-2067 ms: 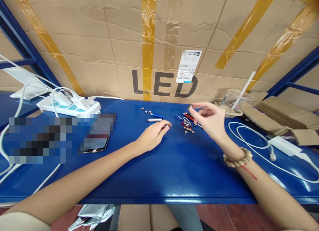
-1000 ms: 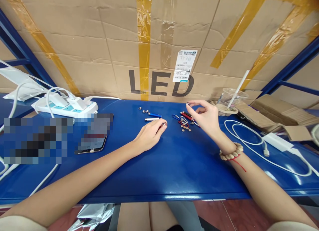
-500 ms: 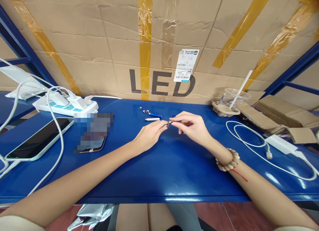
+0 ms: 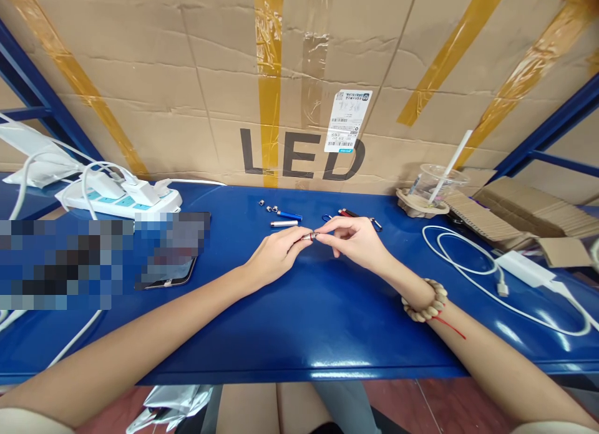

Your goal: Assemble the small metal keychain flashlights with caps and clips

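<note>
My left hand (image 4: 276,253) is closed on a small, shiny reddish metal tube (image 4: 306,237), gripped between thumb and fingers. My right hand (image 4: 358,242) pinches at the tube's right end, thumb and index finger together; whatever small part sits in that pinch is mostly covered. Just beyond my left hand lie a silver tube (image 4: 284,224) and a blue tube (image 4: 289,216). Several small silver metal caps (image 4: 268,207) are scattered to their left. Past my right hand, red and black tubes (image 4: 349,213) and a blue loop (image 4: 326,217) are partly hidden.
A large cardboard box (image 4: 210,78) walls off the back of the blue table (image 4: 299,322). At left are a white power strip (image 4: 121,200), cables and a phone (image 4: 173,278). To the right stand a plastic cup (image 4: 437,181), a white cable (image 4: 468,269) and cardboard pieces (image 4: 524,209).
My right hand has moved slightly left and down, bringing its fingertips against the tube's end, where a small gap showed before. The red and black tubes behind it have come into view.
</note>
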Demonstrator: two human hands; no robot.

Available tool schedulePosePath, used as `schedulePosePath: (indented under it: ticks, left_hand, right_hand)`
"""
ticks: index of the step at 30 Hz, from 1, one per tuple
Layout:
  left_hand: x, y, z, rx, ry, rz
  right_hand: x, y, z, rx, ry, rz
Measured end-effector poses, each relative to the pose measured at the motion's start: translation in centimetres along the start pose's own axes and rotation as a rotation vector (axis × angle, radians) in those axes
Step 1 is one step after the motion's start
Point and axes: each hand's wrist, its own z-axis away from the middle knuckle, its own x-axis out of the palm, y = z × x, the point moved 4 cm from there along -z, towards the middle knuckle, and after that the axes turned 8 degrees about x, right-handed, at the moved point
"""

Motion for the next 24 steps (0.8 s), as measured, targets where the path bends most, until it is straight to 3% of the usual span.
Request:
schedulePosePath:
  ticks: [4,14,19,24]
  left_hand:
    - [-0.2,-0.1,0.1,0.001,0.016,-0.076]
    - [-0.2,-0.3,0.1,-0.056,0.013,-0.194]
    - [-0.1,-0.3,0.0,-0.109,0.004,-0.188]
    - [-0.2,-0.4,-0.1,-0.174,-0.064,-0.117]
  right_hand:
    - [0.5,0.5,0.1,0.133,-0.023,-0.050]
    - [2.2,2.2,0.7,0.398,0.022,-0.439]
    - [2.1,2.2,0.8,0.312,0.060,-0.416]
    - [1.0,1.6,0.2,0.057,0.035,-0.125]
